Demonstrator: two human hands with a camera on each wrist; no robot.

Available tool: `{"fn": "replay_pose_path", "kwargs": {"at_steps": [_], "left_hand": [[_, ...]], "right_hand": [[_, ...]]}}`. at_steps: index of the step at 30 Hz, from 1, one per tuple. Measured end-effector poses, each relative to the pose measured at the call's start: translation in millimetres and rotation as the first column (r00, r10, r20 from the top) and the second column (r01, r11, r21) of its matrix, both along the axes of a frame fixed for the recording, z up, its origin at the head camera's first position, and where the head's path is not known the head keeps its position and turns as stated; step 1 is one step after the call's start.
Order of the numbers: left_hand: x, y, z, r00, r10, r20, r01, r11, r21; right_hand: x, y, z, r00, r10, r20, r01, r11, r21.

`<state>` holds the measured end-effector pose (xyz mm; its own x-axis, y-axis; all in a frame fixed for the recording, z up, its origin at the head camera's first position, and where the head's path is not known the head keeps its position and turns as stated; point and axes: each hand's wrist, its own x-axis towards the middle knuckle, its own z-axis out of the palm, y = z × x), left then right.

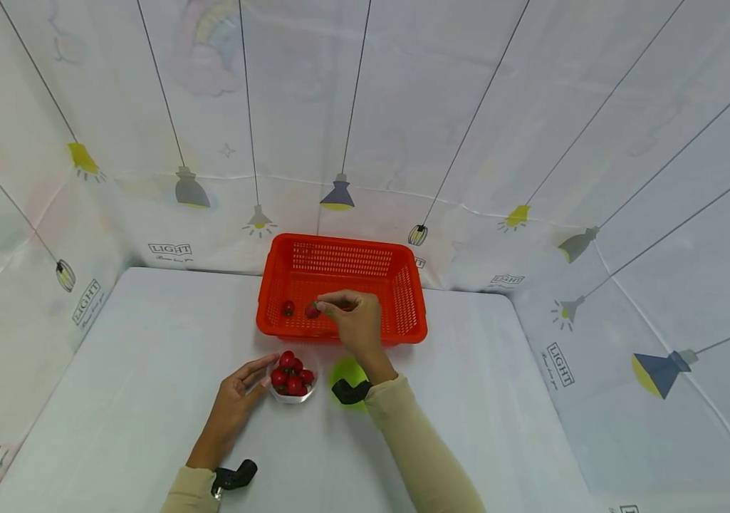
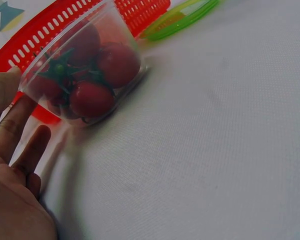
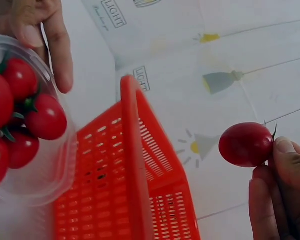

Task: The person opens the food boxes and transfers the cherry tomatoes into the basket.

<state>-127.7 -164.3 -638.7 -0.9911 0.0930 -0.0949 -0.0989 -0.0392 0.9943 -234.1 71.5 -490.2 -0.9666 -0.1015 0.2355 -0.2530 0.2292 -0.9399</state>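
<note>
My right hand (image 1: 360, 320) is above the red basket (image 1: 266, 303), pinching a cherry tomato (image 3: 246, 145) by its green stem end between thumb and fingers. Another cherry tomato (image 1: 288, 308) lies in the left part of the basket. On the table in front, a clear plastic container (image 3: 65, 170) holds several cherry tomatoes (image 1: 293, 385), some with green stems. My left hand (image 1: 234, 402) rests at the container's left side. Its fingers (image 2: 12, 127) are extended and touch the wall near the rim.
A bright green lid (image 1: 347, 370) lies on the white table (image 1: 467, 399), right of the container and partly hidden under my right wrist. Behind the basket rises a wall covering (image 1: 377, 107) printed with hanging lamps.
</note>
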Motion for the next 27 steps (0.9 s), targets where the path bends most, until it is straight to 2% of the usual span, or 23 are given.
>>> {"fn": "replay_pose_path", "kwargs": {"at_steps": [9,18,23,27], "left_hand": [[-0.2,-0.1,-4.4,0.999,-0.013,-0.050,0.012,1.000,-0.011],[-0.8,-0.6,-3.8,1.000,-0.007,-0.027,0.007,1.000,-0.001],[-0.9,0.0,-3.0,1.000,-0.002,-0.009,0.002,1.000,0.005],[-0.3,0.4,-2.2,1.000,-0.001,0.004,0.001,1.000,0.001]], "right_hand": [[-27.9,0,8.4,0.999,0.000,0.035,-0.001,0.999,0.043],[-52.7,1,19.0,0.994,0.050,0.092,-0.056,0.996,0.066],[-66.5,-1,24.7,0.982,0.075,0.174,-0.096,0.988,0.120],[-78.6,-3,25.4,0.974,0.118,0.195,-0.151,0.975,0.165]]}}
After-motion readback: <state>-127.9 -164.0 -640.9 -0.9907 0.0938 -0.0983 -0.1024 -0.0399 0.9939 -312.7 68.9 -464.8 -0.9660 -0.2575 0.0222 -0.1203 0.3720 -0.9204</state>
